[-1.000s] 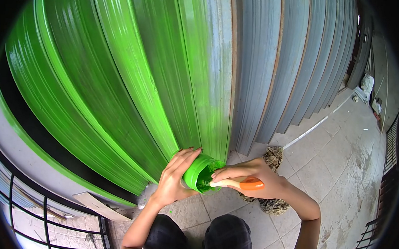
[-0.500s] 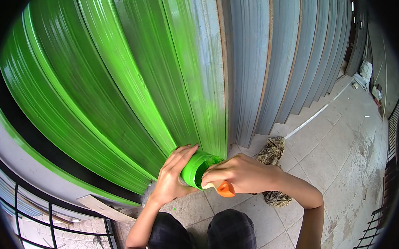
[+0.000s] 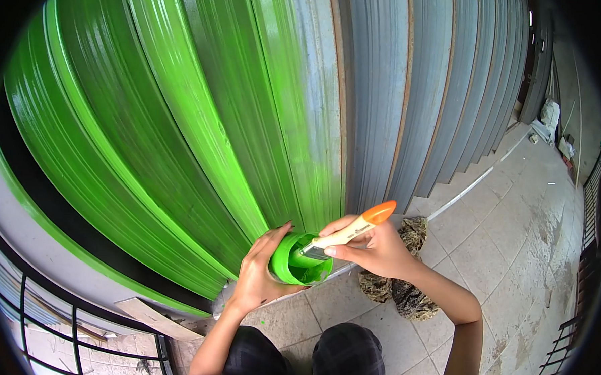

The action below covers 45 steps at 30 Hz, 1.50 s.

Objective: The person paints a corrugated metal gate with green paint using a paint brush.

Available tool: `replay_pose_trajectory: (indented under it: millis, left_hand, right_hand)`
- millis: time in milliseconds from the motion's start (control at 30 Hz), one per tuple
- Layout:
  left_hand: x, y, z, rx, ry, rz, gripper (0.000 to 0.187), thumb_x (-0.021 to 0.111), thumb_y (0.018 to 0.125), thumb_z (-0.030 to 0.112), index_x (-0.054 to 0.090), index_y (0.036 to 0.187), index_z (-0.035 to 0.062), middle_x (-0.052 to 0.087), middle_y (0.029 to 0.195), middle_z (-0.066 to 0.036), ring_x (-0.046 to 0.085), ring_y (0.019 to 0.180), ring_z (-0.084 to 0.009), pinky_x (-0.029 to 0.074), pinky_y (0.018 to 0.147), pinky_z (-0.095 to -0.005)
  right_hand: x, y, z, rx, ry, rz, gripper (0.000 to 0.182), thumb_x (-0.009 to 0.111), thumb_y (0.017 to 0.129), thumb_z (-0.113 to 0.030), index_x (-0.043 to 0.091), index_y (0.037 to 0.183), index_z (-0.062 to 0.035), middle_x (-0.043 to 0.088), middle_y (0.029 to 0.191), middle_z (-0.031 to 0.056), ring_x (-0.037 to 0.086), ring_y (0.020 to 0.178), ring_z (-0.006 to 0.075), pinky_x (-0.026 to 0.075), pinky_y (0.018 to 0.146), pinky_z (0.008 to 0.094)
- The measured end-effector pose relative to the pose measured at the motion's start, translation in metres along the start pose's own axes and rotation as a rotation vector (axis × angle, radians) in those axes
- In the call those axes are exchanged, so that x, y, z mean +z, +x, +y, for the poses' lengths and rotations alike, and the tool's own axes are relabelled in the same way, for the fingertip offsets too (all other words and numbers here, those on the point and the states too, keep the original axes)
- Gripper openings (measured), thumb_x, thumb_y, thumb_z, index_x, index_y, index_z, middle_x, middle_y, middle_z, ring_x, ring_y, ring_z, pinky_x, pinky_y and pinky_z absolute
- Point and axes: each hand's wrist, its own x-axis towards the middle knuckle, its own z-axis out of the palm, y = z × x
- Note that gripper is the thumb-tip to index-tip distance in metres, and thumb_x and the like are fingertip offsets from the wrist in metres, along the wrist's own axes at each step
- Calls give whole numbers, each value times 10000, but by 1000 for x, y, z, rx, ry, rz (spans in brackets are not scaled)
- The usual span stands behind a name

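Observation:
My left hand (image 3: 256,273) is wrapped round the side of a paint can (image 3: 282,259), smeared green and tilted so its mouth faces me. Green paint shows inside. Between the thumb and fingers of my right hand (image 3: 378,251) is a paintbrush (image 3: 349,235) with a cream handle and an orange end pointing up and right. Its metal band sits at the can's mouth, and the bristles are down inside, mostly hidden. Behind the can stands a ribbed metal shutter, green on the left (image 3: 182,129) and bare grey (image 3: 374,110) on the right, with a patchy green edge between.
A crumpled patterned cloth (image 3: 413,296) lies on the tiled floor (image 3: 485,262) right of the can. A flat board (image 3: 157,317) and a black metal grid (image 3: 76,338) are at lower left. My knees (image 3: 350,357) are just below the can. White debris (image 3: 550,114) sits far right.
The paintbrush has swung from handle-down to handle-up, with its bristles now in the can. My right hand has turned and shifted slightly right. My left hand still holds the can.

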Motion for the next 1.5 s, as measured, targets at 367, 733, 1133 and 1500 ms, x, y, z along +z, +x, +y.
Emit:
replay_pose_trajectory:
  millis: [367,733,1133,1500]
  left_hand:
    - [7,-1,-29,-121,-288,-8,970,939,505,358,538,1287,-52,664,1170,-169,654,1079,-245,483,977,-354]
    - [-2,-5,-15,-106,-460,-20,923,940,520,306,551,1279,-46,671,1160,-149,647,1081,-213,469,989,-343]
    - [-14,-11,-15,-65,-449,6,930,943,514,297,547,1281,-50,666,1163,-149,642,1082,-210,467,992,-342]
    - [-13,-13,-13,-71,-487,-24,928,939,516,295,547,1284,-49,673,1151,-134,640,1077,-203,457,1002,-343]
  right_hand:
    - [-37,25,-12,-246,94,465,267,686,838,34,642,1096,-15,701,1027,108,682,895,150,584,767,271]
    - [-44,55,58,-871,-1539,171,220,666,838,-74,681,1057,-68,694,1066,159,696,969,279,609,820,356]
    - [-31,34,118,-794,-1598,92,218,675,771,-61,670,989,-56,685,1023,156,698,961,266,615,793,316]
    - [-64,112,-44,-1044,-1431,440,369,683,766,-11,667,1130,-68,697,1067,152,703,952,291,622,785,350]
